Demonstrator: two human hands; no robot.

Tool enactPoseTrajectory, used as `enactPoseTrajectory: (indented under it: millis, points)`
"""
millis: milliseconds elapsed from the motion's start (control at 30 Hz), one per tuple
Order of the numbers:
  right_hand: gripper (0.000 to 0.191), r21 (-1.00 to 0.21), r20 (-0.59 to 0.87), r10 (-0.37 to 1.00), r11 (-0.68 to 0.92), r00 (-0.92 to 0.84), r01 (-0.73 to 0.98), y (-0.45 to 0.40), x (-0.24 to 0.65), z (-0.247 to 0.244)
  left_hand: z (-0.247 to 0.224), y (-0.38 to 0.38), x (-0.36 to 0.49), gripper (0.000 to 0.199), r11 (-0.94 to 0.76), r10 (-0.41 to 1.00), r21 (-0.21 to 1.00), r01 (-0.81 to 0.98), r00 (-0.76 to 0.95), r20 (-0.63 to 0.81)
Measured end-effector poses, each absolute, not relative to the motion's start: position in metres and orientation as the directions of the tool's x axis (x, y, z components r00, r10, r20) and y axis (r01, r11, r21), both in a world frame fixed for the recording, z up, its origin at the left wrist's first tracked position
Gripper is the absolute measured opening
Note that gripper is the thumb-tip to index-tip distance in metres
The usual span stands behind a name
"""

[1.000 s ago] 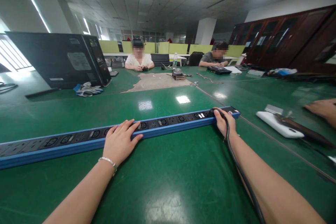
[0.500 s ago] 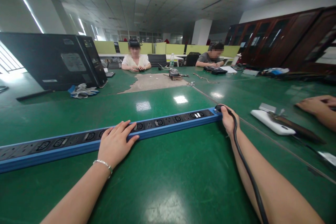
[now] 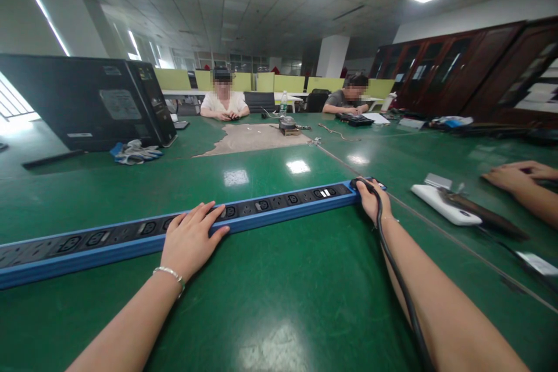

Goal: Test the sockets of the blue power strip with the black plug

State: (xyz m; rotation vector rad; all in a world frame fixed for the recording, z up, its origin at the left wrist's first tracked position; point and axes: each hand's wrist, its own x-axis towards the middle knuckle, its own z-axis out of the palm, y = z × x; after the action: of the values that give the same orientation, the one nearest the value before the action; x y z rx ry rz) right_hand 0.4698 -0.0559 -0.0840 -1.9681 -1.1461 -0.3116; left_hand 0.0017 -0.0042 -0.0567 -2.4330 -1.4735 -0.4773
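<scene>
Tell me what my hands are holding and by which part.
Your right hand holds the black cable by its plug, at the right end of the blue power strip. Your left hand rests on the power strip.

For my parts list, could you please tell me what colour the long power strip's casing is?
The long power strip's casing is blue; head view.

Power strip [image 3: 283, 214]: blue, smooth, metal-looking, with a soft sheen
Sockets [image 3: 262, 206]: matt black plastic
Cable [image 3: 396, 272]: smooth black, rubbery-looking sheath
Tabletop [image 3: 279, 279]: glossy green, mirroring bright patches of light
Bracelet [image 3: 168, 271]: shiny silvery metal
Gloves [image 3: 137, 153]: soft, crumpled cloth
White device [image 3: 440, 203]: smooth plastic
Bottle [image 3: 283, 103]: clear plastic
Cabinets [image 3: 477, 67]: dark polished wood, glassy panes [image 3: 449, 67]
</scene>
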Motion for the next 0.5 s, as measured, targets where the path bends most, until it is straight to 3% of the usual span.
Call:
enactPoseTrajectory:
  millis: [500]
  points:
    - [0.045, -0.526, 0.444, 0.655, -0.362, 0.611, 0.770, -0.067, 0.456, -0.077, -0.057, -0.003, 0.001, 0.045, -0.453, 0.807, -0.040, 0.891, 0.428, 0.407]
